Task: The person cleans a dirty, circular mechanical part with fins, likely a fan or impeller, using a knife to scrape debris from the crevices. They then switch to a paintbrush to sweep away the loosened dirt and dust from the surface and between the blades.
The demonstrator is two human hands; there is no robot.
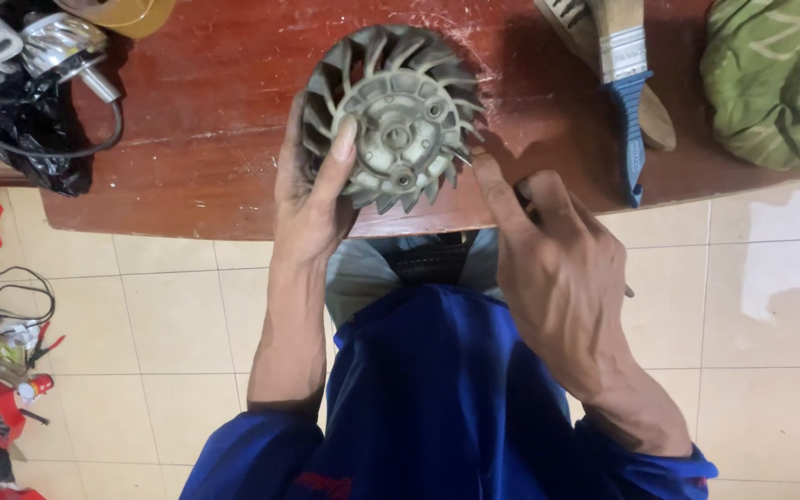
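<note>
A round grey metal fan wheel [395,116] with curved blades around a bolted hub stands tilted on the reddish wooden table [206,120]. My left hand [312,199] grips its left rim, thumb laid across the face near the hub. My right hand [548,255] is just right of the wheel at the table's front edge. Its forefinger points up to the lower right blades, and a thin dark tool seems pinched in the fingers, mostly hidden.
A paintbrush with a blue handle [627,88] lies at the table's right, beside a green patterned cloth [775,79]. A black bag and shiny metal part [48,56] sit at the left. Tools and cables [2,370] litter the tiled floor.
</note>
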